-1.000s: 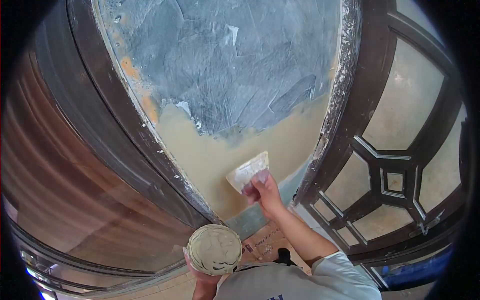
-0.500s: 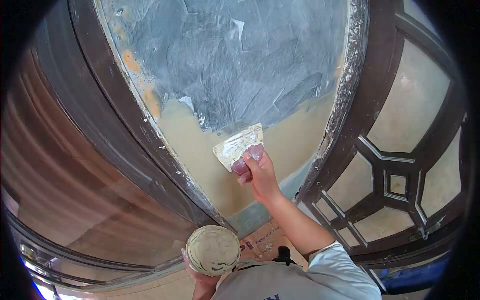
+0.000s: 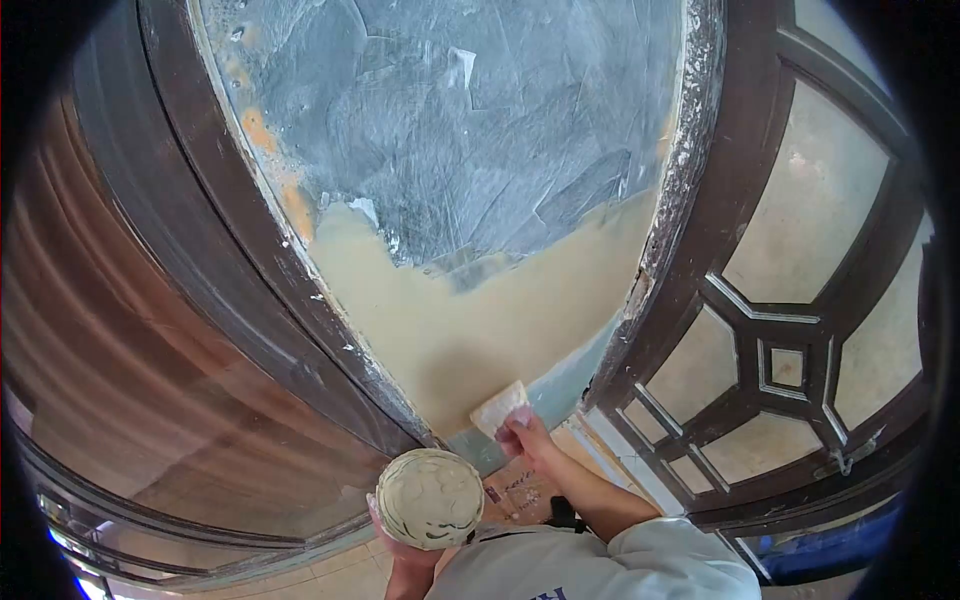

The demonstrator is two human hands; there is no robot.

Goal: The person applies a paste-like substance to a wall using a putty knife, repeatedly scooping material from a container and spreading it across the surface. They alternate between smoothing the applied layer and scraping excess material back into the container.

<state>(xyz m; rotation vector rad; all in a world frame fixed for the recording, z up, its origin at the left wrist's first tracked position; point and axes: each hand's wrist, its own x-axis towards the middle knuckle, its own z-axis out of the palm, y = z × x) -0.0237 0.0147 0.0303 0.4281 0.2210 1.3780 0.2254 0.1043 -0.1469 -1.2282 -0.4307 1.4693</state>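
Note:
My right hand (image 3: 527, 440) grips a wide putty knife (image 3: 499, 408), its blade smeared with cream filler. The blade is low on the wall, at the bottom of a smooth beige filler coat (image 3: 480, 335). Above that coat, the wall (image 3: 480, 130) is scuffed blue-grey with a ragged boundary. My left hand (image 3: 398, 548) supports a round mass of beige filler (image 3: 430, 498) close to my body. Whether a tub or a board carries the filler is hidden from above.
A dark wooden frame (image 3: 270, 270) with brownish glass (image 3: 150, 370) stands at left. To the right are a paint-spattered post (image 3: 675, 190) and a dark panelled door (image 3: 765, 230). Printed cardboard (image 3: 525, 492) lies on the floor below the wall.
My right hand has moved the putty knife down from the filler's upper edge to the wall's foot. Beige filler now shows where the knife was. My left hand stays nearly still.

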